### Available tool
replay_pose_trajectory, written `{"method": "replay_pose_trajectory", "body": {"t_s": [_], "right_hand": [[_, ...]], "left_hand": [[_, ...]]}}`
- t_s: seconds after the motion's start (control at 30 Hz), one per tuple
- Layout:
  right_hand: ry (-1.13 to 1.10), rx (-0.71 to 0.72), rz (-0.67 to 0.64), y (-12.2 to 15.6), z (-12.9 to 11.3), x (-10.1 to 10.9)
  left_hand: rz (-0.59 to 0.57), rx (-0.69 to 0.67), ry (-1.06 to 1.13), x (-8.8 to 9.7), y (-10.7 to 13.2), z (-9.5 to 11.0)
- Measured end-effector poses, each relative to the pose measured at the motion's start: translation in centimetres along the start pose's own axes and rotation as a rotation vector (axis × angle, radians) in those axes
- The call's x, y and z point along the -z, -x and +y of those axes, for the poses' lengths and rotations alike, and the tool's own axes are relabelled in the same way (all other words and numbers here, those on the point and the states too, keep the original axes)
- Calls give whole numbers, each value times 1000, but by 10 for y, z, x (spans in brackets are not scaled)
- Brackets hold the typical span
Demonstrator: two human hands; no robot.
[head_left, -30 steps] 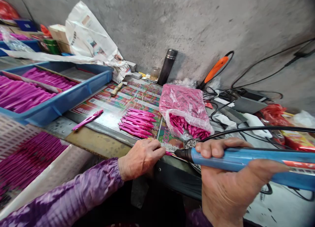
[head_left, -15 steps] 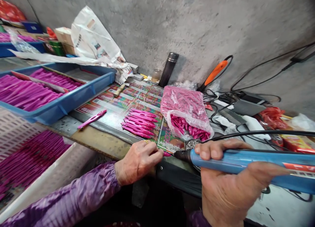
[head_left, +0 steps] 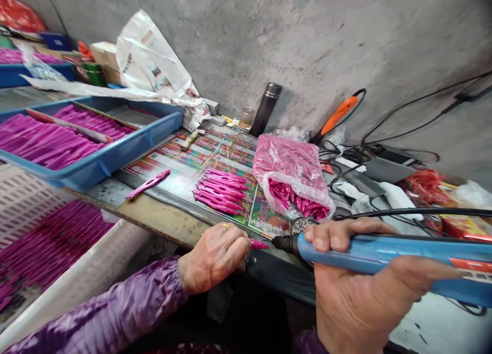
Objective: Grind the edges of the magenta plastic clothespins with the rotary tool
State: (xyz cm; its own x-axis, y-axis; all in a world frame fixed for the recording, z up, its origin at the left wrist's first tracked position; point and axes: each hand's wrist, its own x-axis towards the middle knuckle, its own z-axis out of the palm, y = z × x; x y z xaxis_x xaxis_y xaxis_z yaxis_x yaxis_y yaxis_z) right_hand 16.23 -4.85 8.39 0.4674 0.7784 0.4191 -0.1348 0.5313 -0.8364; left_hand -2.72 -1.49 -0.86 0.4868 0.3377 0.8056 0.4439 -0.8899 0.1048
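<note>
My left hand [head_left: 217, 254] is closed around a slim pink piece [head_left: 259, 244], whose pointed end sticks out to the right past my fingers. My right hand [head_left: 353, 292] grips a blue electric screwdriver [head_left: 369, 251] lying almost level. Its black nose [head_left: 284, 244] points left and sits just short of the pink tip; whether a bit touches it I cannot tell. A neat row of pink pieces [head_left: 221, 191] lies beyond my left hand. One separate pink handle [head_left: 148, 184] rests to the left. Behind the nose stands a round dish of small metal parts [head_left: 303, 225].
A plastic bag of pink parts [head_left: 292, 162] lies behind the dish. At left are a blue divided tray [head_left: 86, 172] and a white crate [head_left: 126, 249] with pink pieces. A black cylinder [head_left: 266, 109] and an orange-handled tool [head_left: 338, 114] lean by the wall, near tangled cables [head_left: 334, 164].
More of the pink piece now shows beyond my left fingers, and a small gap separates it from the screwdriver's nose. The view has shifted slightly; my right hand keeps its grip.
</note>
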Motion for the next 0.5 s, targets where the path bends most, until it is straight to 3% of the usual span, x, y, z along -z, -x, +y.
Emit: {"method": "replay_pose_trajectory", "body": {"t_s": [0.23, 0.5], "right_hand": [[32, 8, -36, 4, -7, -7], [85, 23, -117, 11, -12, -16]], "left_hand": [[25, 5, -38, 5, 2, 4], [19, 248, 107, 13, 11, 18]]}}
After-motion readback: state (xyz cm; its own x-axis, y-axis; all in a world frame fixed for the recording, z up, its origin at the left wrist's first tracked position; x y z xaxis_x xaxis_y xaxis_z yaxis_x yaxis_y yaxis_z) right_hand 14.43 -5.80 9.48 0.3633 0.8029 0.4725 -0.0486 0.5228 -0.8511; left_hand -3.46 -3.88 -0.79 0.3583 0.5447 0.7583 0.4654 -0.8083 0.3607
